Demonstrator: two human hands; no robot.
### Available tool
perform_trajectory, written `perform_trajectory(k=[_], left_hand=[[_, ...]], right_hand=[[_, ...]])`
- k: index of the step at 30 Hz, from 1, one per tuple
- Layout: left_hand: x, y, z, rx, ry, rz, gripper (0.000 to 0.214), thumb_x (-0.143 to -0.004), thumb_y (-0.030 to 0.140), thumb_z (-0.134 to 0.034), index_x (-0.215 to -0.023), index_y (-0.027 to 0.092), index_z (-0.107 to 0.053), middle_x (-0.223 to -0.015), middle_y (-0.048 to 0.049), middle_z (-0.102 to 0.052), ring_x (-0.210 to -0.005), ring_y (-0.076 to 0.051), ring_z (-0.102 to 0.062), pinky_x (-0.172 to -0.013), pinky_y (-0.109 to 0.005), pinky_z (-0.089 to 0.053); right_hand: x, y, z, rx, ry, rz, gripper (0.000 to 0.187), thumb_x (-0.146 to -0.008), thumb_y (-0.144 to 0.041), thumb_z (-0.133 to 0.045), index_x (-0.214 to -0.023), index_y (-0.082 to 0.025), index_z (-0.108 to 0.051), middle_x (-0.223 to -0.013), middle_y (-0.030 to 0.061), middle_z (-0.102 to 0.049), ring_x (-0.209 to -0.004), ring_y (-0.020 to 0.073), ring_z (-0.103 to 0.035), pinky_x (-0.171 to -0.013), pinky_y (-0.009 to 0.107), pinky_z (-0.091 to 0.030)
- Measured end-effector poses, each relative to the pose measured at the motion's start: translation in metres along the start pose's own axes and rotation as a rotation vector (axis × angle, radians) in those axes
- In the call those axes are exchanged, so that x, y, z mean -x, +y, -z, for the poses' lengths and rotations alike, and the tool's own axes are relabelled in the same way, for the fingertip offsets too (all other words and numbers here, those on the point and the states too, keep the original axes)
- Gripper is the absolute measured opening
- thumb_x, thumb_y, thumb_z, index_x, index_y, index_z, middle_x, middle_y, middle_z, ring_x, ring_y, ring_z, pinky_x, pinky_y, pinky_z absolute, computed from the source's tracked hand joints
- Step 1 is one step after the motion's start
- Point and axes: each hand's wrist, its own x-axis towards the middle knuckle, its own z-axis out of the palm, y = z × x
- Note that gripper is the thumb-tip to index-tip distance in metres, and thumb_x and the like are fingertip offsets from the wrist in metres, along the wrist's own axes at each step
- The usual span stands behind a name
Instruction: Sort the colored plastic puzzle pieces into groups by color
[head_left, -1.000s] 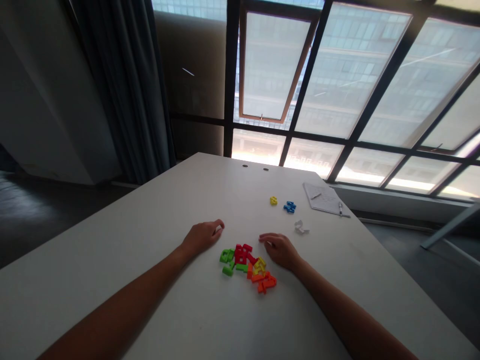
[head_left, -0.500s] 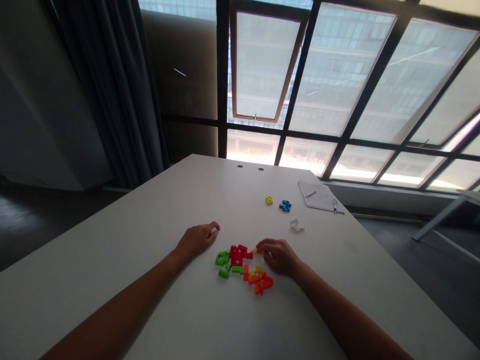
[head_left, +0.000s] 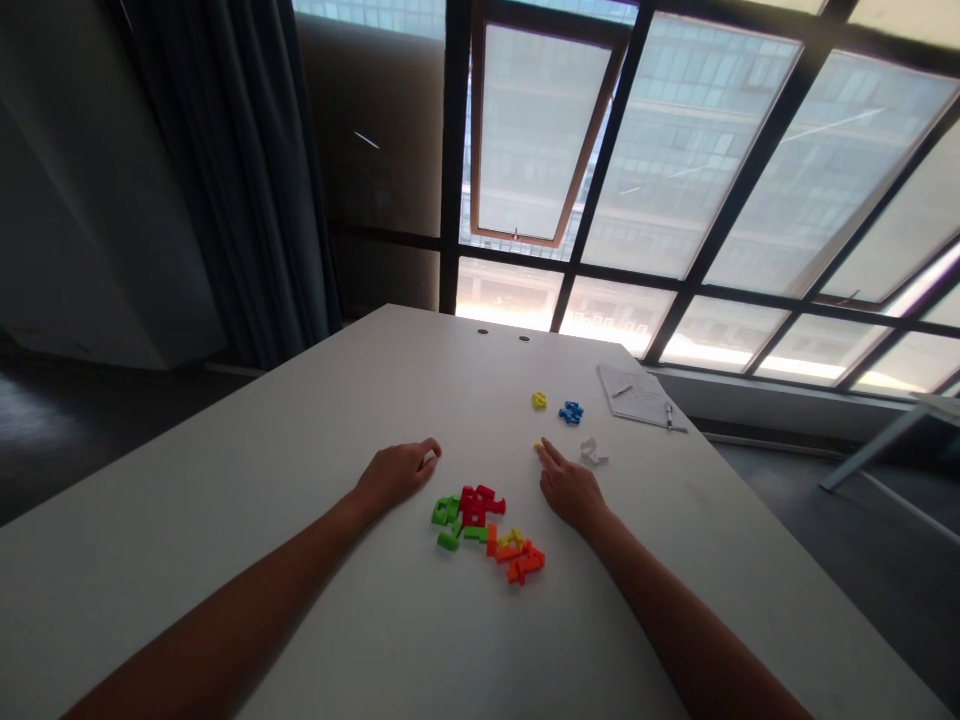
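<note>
My right hand point(head_left: 571, 487) reaches forward over the table, its fingertips closed on a small yellow block point(head_left: 538, 446). My left hand point(head_left: 397, 470) rests on the tabletop with loosely curled fingers, a gap between thumb and forefinger and nothing held. Between and below the hands lies a loose pile of plastic blocks: green blocks point(head_left: 445, 511) on the left, red blocks point(head_left: 474, 507) at the top, orange blocks point(head_left: 525, 563) at lower right and a yellow block point(head_left: 512, 539) among them. Beyond my right fingers sits a small yellow group point(head_left: 539, 400).
Blue blocks point(head_left: 571, 412) lie right of the yellow group, and white blocks point(head_left: 592, 453) just right of my right hand. Papers point(head_left: 637, 395) with pens are near the right edge of the white table point(head_left: 360, 620). Windows stand behind, a dark curtain point(head_left: 240, 180) at left.
My right hand has moved forward, away from the pile, carrying the small yellow block toward the far yellow group. My left hand stays nearly where it was.
</note>
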Motion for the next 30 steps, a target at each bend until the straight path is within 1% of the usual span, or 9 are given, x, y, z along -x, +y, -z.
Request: perform_trajectory(k=[2,4,6,10,16,19,24,27,30], left_hand=[[0.0,0.0,0.001,0.005,0.001,-0.004,0.024,-0.098,0.039,-0.045,-0.11,0.03,-0.064,-0.089,-0.0015,-0.073,-0.073,-0.018,-0.065,-0.063,-0.027,-0.036],[0.0,0.0,0.001,0.008,0.003,-0.008,0.024,-0.098,0.039,-0.046,-0.11,0.029,-0.065,-0.089,-0.0016,-0.073,-0.073,-0.018,-0.065,-0.063,-0.027,-0.037],[0.0,0.0,0.002,0.009,0.005,-0.01,0.025,-0.098,0.039,-0.046,-0.111,0.029,-0.065,-0.089,-0.0017,-0.073,-0.073,-0.018,-0.065,-0.064,-0.027,-0.038],[0.001,0.001,0.003,0.013,-0.001,-0.004,0.025,-0.098,0.039,-0.046,-0.111,0.03,-0.065,-0.089,-0.0017,-0.073,-0.074,-0.018,-0.065,-0.066,-0.027,-0.039],[0.001,0.001,0.002,0.006,0.013,-0.011,0.025,-0.098,0.038,-0.045,-0.111,0.03,-0.065,-0.09,-0.0017,-0.074,-0.074,-0.019,-0.066,-0.066,-0.027,-0.039],[0.0,0.001,0.001,0.005,0.016,-0.012,0.024,-0.098,0.038,-0.046,-0.11,0.03,-0.064,-0.091,-0.0018,-0.074,-0.075,-0.019,-0.066,-0.066,-0.027,-0.039],[0.001,0.001,0.001,0.01,0.013,-0.002,0.023,-0.098,0.038,-0.046,-0.109,0.03,-0.065,-0.09,-0.0019,-0.074,-0.074,-0.018,-0.066,-0.065,-0.027,-0.039],[0.001,0.0,0.002,0.025,0.005,-0.003,0.024,-0.098,0.038,-0.046,-0.11,0.03,-0.065,-0.091,-0.0021,-0.074,-0.075,-0.019,-0.066,-0.066,-0.027,-0.04],[0.001,0.0,0.001,0.027,-0.008,0.006,0.025,-0.098,0.039,-0.045,-0.111,0.03,-0.065,-0.091,-0.0021,-0.074,-0.075,-0.018,-0.066,-0.067,-0.027,-0.041]], right_hand=[[0.001,-0.002,0.0,-0.01,0.032,-0.065,0.06,-0.097,-0.025,-0.04,-0.156,-0.019,-0.036,-0.164,0.0125,-0.031,-0.116,0.0244,-0.066,-0.093,0.035,-0.054],[0.002,-0.005,-0.001,-0.025,0.075,-0.144,0.058,-0.097,-0.026,-0.042,-0.155,-0.019,-0.039,-0.161,0.0131,-0.037,-0.117,0.0246,-0.065,-0.093,0.034,-0.054],[0.003,-0.007,-0.002,-0.039,0.107,-0.178,0.054,-0.098,-0.026,-0.042,-0.151,-0.02,-0.045,-0.156,0.0127,-0.045,-0.117,0.024,-0.065,-0.094,0.033,-0.053],[0.002,-0.009,-0.003,-0.035,0.081,-0.151,0.047,-0.097,-0.026,-0.043,-0.143,-0.022,-0.053,-0.149,0.0107,-0.053,-0.11,0.0224,-0.067,-0.09,0.031,-0.054],[-0.005,-0.007,-0.005,0.004,0.045,-0.135,0.051,-0.097,-0.028,-0.041,-0.147,-0.02,-0.047,-0.152,0.012,-0.05,-0.11,0.0235,-0.068,-0.087,0.033,-0.054],[-0.018,-0.007,-0.006,0.025,0.024,-0.162,0.055,-0.098,-0.031,-0.04,-0.151,-0.019,-0.043,-0.155,0.0144,-0.046,-0.108,0.0253,-0.069,-0.086,0.035,-0.053],[-0.054,-0.011,-0.007,0.045,0.005,-0.262,0.058,-0.098,-0.035,-0.039,-0.153,-0.016,-0.041,-0.155,0.0186,-0.045,-0.107,0.0292,-0.07,-0.086,0.039,-0.053],[-0.073,-0.013,-0.009,0.026,0.005,-0.327,0.06,-0.099,-0.034,-0.038,-0.157,-0.018,-0.035,-0.153,0.0201,-0.046,-0.109,0.03,-0.069,-0.086,0.04,-0.052],[-0.085,-0.012,-0.012,0.015,0.01,-0.354,0.062,-0.099,-0.033,-0.036,-0.159,-0.019,-0.03,-0.152,0.0214,-0.047,-0.11,0.0303,-0.068,-0.086,0.04,-0.051]])
